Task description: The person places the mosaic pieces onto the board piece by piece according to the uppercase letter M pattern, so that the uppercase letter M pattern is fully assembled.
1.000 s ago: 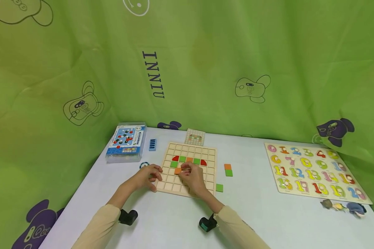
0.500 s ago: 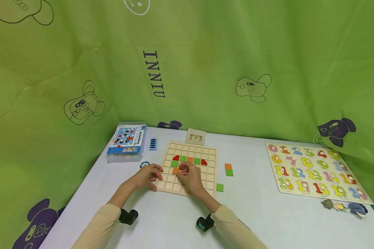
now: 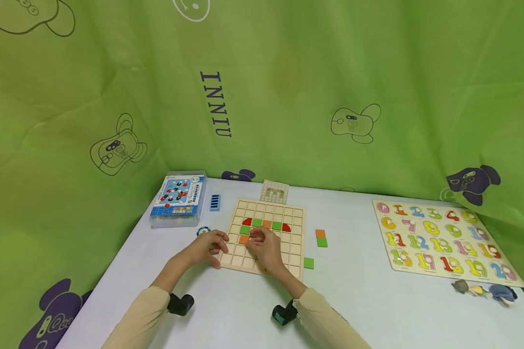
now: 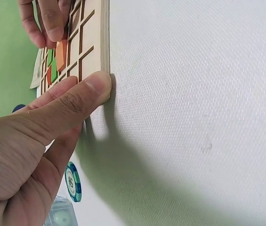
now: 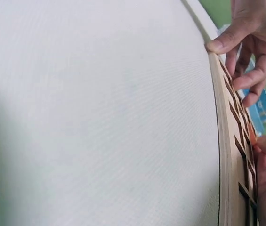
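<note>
Over at the left of the white tabletop (image 3: 227, 310) sits a clear plastic box (image 3: 176, 199) with a blue picture lid, a small blue striped tile (image 3: 214, 202) just beside it and a round blue-and-white chip (image 3: 202, 231) nearer the person. Next comes the left hand (image 3: 206, 248), gripping the near left corner of the wooden grid board (image 3: 296, 252): the left wrist view shows its thumb (image 4: 83, 96) pressed against the board's edge, the other fingers curled on top. On the board lies a short row of pieces, red quarter-rounds at the ends with green and orange squares between, and one row nearer, an orange square tile (image 3: 244, 239). The right hand (image 3: 265, 248) rests over the middle of the board with its fingertips bunched at that orange tile, touching it; whether they truly pinch it I cannot tell. Behind the board lies a small pattern card (image 3: 274, 191). Right of the board, loose on the tabletop, are an orange and green pair of tiles (image 3: 320, 238) touching one another, and a single green tile (image 3: 308, 263) nearer. Far right lies a number puzzle board (image 3: 445, 240), with small toy figures (image 3: 482, 291) near its front corner.
</note>
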